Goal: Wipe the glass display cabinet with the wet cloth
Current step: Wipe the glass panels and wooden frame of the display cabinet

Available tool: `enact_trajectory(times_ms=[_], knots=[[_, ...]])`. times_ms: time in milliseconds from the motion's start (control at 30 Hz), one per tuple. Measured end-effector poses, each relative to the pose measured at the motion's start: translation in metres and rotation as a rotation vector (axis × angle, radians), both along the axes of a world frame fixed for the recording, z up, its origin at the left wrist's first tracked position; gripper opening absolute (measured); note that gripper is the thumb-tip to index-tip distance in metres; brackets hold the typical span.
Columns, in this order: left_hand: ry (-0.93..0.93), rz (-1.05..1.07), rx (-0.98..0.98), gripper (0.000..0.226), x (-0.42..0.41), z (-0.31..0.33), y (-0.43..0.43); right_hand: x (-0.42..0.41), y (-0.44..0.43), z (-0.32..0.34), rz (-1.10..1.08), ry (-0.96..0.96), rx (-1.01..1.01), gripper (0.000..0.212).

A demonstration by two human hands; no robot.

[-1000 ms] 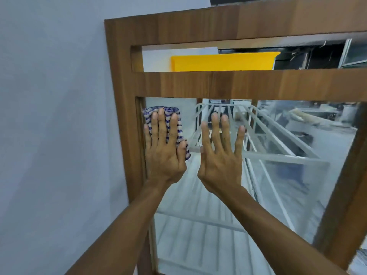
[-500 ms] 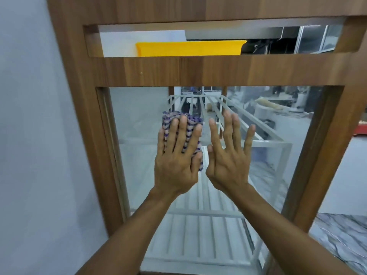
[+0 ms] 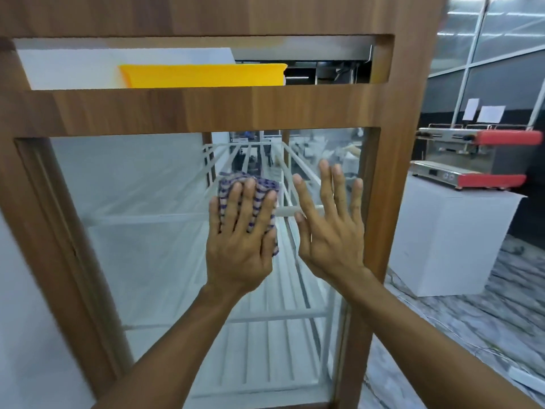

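Head view, left hand [image 3: 240, 246] flat, fingers straight, pressing checked cloth [image 3: 250, 199] on cabinet glass [image 3: 141, 231], right hand [image 3: 331, 231] spread open beside it, holding nothing

At the right, a white plinth [image 3: 442, 246] stands on the grey marbled floor [image 3: 472, 329]; a red-trimmed espresso machine [image 3: 469, 160] sits on its top.

Checked cloth [image 3: 227, 183] in white and dark blue, perhaps purple, cabinet frame [image 3: 206, 110] in brown wood grain, yellow bin [image 3: 203, 75], white wire shelves [image 3: 265, 349], machine [image 3: 472, 160] in silver and red, grey marbled floor [image 3: 472, 320]
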State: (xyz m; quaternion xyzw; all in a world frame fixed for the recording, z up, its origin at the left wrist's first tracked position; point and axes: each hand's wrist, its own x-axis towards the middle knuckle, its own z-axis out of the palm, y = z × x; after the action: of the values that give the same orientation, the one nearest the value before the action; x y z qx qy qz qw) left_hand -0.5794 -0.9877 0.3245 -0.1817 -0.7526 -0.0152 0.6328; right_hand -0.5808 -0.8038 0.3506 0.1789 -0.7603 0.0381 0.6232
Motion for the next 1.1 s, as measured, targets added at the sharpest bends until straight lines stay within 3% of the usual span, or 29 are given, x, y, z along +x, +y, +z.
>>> enact_trajectory(times_ms=[100,267,433,533,667,800,933,1100], knots=[[-0.011,-0.038,0.141,0.059,0.000,0.024,0.049,0.003,0.020,0.004,-0.023,0.021,-0.033,0.053],[-0.042,-0.077,-0.153,0.060,-0.002,0.004,0.075,-0.002,0.070,0.001,0.046,0.065,-0.026,0.057],[0.003,-0.028,0.153,0.060,-0.003,0.035,0.114,-0.005,0.087,-0.002,0.187,0.048,-0.050,0.057],[-0.029,-0.076,0.032,0.057,-0.003,0.033,0.137,-0.006,0.089,-0.004,0.245,0.050,-0.055,0.056],[-0.049,-0.006,-0.119,0.062,-0.001,0.000,0.100,-0.005,0.088,-0.007,0.271,0.046,-0.065,0.057],[-0.011,0.027,0.172,0.060,-0.003,0.016,0.110,-0.007,0.086,-0.010,0.284,0.055,-0.088,0.056],[-0.057,-0.033,-0.015,0.058,-0.005,0.001,0.135,-0.005,0.085,-0.011,0.312,0.052,-0.117,0.053],[-0.072,0.010,-0.145,0.064,0.000,-0.035,0.089,0.005,0.065,-0.023,0.225,0.012,-0.195,0.055]])
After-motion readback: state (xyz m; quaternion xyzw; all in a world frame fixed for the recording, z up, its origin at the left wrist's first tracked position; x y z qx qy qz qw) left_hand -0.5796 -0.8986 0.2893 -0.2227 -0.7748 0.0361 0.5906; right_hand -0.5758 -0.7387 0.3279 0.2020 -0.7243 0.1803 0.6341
